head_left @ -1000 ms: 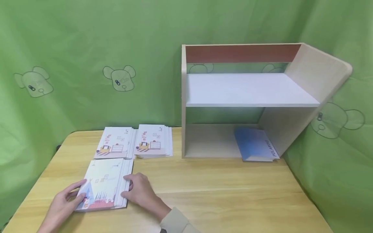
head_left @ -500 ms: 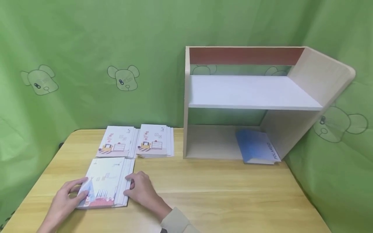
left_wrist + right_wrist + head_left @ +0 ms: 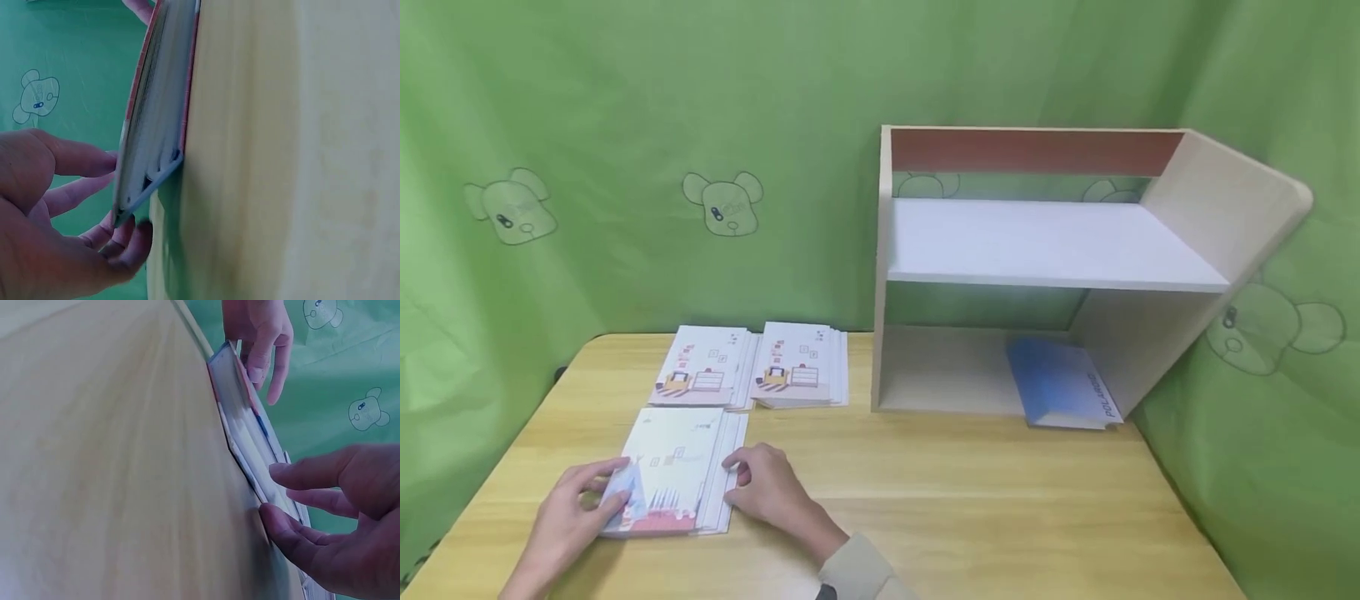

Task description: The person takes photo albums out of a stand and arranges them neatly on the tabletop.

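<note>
A white book point(image 3: 673, 458) with a blue tent and pink pattern on its cover lies on the near left of the table. My left hand point(image 3: 567, 508) holds its left side, fingertips on the cover; in the left wrist view the lower fingers point(image 3: 140, 244) curl at the spine. At the right, my right hand point(image 3: 767, 487) holds the opposite edge between thumb and fingers. The right wrist view shows the thumb point(image 3: 281, 525) low at the bottom cover and a finger point(image 3: 306, 472) beside the pages point(image 3: 250, 428).
Behind lie two similar white books, a left one point(image 3: 703, 367) and a right one point(image 3: 797, 362), with furniture drawings. A wooden shelf unit point(image 3: 883, 333) with a white middle board point(image 3: 1045, 242) stands at the right. A blue-white book marked POLAROID point(image 3: 1060, 379) lies on its bottom board. A green curtain point(image 3: 625, 267) hangs behind.
The view has shifted slightly, so the shelf sits a little lower and further right in it. Both hands keep their places at the two sides of the book.
</note>
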Available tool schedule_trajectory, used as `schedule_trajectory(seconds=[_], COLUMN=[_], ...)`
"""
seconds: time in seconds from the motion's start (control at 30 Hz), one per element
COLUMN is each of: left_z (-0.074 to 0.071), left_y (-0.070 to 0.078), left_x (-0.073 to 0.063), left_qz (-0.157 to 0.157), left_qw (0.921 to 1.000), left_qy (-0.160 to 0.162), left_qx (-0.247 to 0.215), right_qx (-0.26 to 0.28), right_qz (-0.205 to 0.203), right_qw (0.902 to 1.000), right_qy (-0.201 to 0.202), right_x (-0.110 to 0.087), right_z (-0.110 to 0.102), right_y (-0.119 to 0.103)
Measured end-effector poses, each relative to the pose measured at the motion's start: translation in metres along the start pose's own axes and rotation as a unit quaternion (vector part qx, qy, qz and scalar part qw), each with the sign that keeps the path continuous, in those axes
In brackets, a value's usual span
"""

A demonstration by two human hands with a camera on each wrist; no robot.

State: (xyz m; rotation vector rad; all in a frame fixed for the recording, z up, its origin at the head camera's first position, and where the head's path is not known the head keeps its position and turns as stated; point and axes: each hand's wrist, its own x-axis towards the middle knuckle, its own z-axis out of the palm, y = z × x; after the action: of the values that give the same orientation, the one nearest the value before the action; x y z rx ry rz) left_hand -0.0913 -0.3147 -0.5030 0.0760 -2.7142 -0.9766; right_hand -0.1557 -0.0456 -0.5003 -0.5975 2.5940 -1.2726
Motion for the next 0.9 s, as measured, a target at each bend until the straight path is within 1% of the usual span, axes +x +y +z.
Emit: schedule_trajectory(seconds=[0.13,0.27,0.43,0.53,0.67,0.83,0.9], left_z=[0.001,0.002,0.004,0.005,0.007,0.009,0.009], left_y=[0.004,0.009,0.020,0.027,0.035,0.042,0.045], left_x=[0.004,0.006,0.005,0.006,0.009,0.014,0.016], left_qz=[0.026,0.039,0.042,0.044,0.046,0.061,0.061], left_qw=[0.9995,0.9988,0.9990,0.9990,0.9988,0.9978,0.9977], left_qy=[0.010,0.016,0.011,0.010,0.012,0.024,0.027], left_qx=[0.018,0.026,0.010,-0.008,-0.014,-0.007,-0.010], right_qx=[0.014,0.045,0.105,0.130,0.138,0.125,0.119], right_qz=[0.001,-0.016,-0.044,-0.061,-0.084,-0.098,-0.102], right_qw=[0.9998,0.9988,0.9935,0.9894,0.9866,0.9867,0.9868], right_qy=[-0.011,-0.005,0.011,0.018,0.024,0.036,0.040], right_x=[-0.002,-0.003,-0.006,-0.008,-0.013,-0.019,-0.021], right_z=[-0.006,-0.015,-0.026,-0.034,-0.045,-0.059,-0.064], right_y=[0.002,0.005,0.007,0.009,0.012,0.014,0.015])
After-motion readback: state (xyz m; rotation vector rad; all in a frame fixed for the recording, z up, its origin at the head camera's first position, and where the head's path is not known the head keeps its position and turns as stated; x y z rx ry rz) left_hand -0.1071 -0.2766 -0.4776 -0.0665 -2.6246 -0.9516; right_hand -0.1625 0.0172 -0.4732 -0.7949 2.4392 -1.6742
